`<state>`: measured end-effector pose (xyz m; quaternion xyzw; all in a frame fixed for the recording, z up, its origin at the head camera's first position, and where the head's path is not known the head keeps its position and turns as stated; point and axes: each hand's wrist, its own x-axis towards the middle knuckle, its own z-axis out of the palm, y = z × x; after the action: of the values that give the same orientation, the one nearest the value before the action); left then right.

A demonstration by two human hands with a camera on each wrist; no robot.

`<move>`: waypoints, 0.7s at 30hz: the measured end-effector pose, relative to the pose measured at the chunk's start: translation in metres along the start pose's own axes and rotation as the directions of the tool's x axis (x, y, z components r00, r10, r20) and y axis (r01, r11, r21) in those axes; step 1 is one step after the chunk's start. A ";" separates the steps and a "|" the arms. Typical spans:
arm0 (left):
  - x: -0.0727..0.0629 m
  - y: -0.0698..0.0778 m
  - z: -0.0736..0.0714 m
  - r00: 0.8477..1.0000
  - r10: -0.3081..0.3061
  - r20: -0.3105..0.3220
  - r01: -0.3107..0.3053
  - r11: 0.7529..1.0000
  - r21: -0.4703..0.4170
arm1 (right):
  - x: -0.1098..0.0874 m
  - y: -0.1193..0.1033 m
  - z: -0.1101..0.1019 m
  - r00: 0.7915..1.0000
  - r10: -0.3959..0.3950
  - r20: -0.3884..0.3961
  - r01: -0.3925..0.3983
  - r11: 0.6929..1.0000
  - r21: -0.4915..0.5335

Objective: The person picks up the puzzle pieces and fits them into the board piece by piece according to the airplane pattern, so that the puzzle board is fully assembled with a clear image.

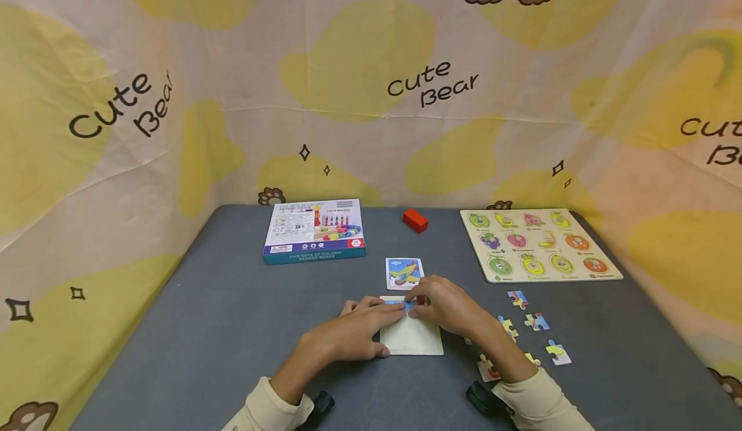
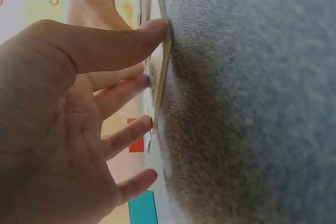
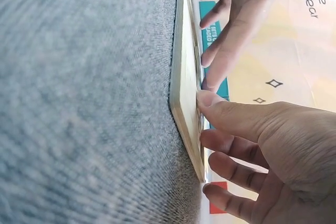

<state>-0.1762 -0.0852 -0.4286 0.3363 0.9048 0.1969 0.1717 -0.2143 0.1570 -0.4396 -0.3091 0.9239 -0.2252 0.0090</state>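
Head: pale rectangular wooden puzzle board (image 1: 413, 342) flat on grey table (image 1: 232, 328); left hand (image 1: 355, 333) reaches over its left side, right hand (image 1: 447, 305) arches above blue printed piece (image 1: 409, 305) at far end. Left wrist: fingers straight, spread; thumb on board's edge. Right wrist: fingers curled, thumb tip at board; cannot tell whether they pinch the piece.

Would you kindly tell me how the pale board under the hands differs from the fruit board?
The fruit board is larger than the pale board. The fruit board shows rows of colourful fruit; the pale board is mostly plain cream, with some blue near its far edge. The left hand and right hand work at the pale board, while no hand touches the fruit board. Both are flat and rest on the gray table.
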 end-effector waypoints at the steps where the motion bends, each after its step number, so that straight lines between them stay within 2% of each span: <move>1: 0.000 0.000 0.000 1.000 -0.001 0.009 0.001 1.000 0.008 | 0.000 0.000 0.000 1.000 0.003 0.006 -0.003 1.000 0.005; 10: 0.001 0.002 -0.001 0.999 0.000 0.034 -0.003 0.998 0.069 | -0.001 0.007 -0.008 0.998 0.021 0.065 -0.025 0.997 0.067; 17: 0.001 0.000 -0.002 0.999 -0.008 0.051 0.006 0.999 0.044 | -0.014 0.026 -0.022 0.997 0.044 0.059 -0.050 0.993 0.110; 21: 0.001 -0.001 -0.003 0.999 -0.004 0.051 0.003 1.000 0.025 | -0.028 0.041 -0.030 0.994 0.093 0.050 -0.098 0.991 0.093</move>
<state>-0.1789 -0.0854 -0.4271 0.3416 0.9031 0.1767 0.1909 -0.2195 0.2141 -0.4334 -0.2688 0.9255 -0.2610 0.0556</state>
